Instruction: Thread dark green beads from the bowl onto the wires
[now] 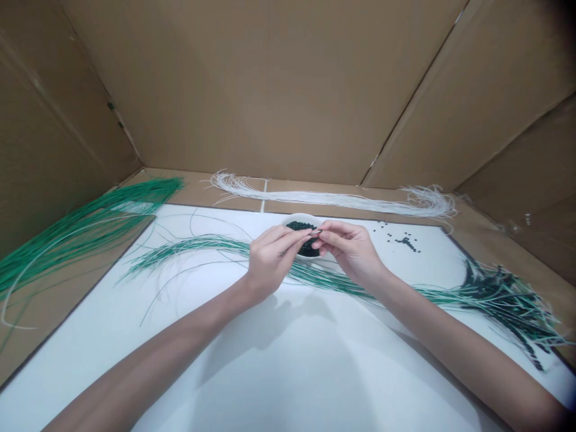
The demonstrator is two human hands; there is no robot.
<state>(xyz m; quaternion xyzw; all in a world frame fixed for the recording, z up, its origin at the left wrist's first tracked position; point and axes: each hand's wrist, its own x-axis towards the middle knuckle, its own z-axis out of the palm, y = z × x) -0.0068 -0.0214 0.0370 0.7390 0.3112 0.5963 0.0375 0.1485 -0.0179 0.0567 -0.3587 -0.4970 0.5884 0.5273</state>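
Observation:
My left hand (272,255) is closed in a pinch, its thumb and forefinger on a thin pale strand (317,231) whose short end shows between my fingertips. My right hand (348,245) is pinched at the tip of that strand; what its fingers hold is too small to make out. Both hands meet above a white bowl (302,217) of small black beads (306,247). Beneath my hands and forearms runs a long bundle of green and white strands (330,279), its right end carrying many black beads (504,300).
Loose black beads (407,242) lie scattered on the white board (279,372) right of the bowl. A white strand bundle (333,198) stretches along the back. More green strands (90,225) lie at the left. Cardboard walls (261,90) enclose the back and sides.

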